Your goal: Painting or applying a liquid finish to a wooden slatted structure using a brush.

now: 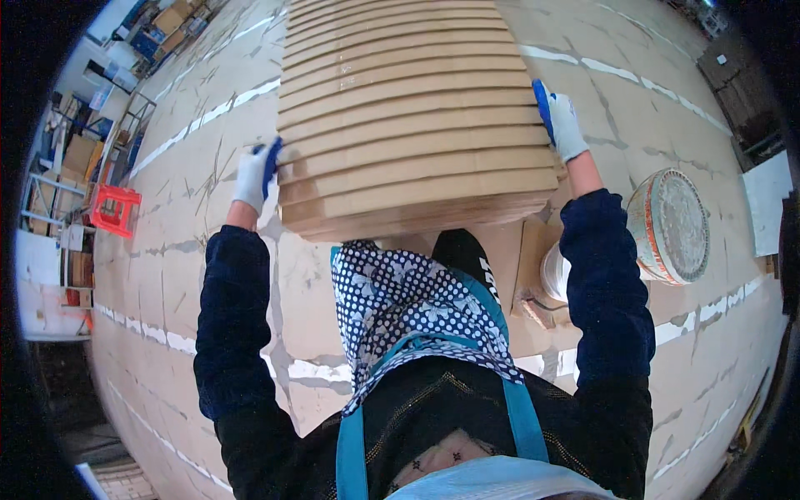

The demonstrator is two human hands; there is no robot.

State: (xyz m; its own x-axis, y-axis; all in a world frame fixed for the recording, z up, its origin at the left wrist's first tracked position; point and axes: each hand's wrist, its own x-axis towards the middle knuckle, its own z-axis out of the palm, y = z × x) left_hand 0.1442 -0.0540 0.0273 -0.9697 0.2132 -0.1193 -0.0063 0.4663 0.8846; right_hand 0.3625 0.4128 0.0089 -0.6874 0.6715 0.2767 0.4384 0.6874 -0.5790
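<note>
Brown cardboard sheets (417, 137) lie in a stepped stack before us, between our left hand (257, 172) and right hand (562, 122).
At our right stands a tub (671, 227) with a whitish, crusted top; a white pail (553, 273) sits nearer, partly behind our sleeve (604, 292), contents unclear. Our blue-coated glove fingers (543, 110) touch the stack's left and right edges, seemingly close together on each hand, though we cannot tell whether they clamp any sheet.

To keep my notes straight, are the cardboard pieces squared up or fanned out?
Fanned out: the cardboard pieces overlap in steps, leaving strips showing, with the left hand and right hand at their side edges.
</note>
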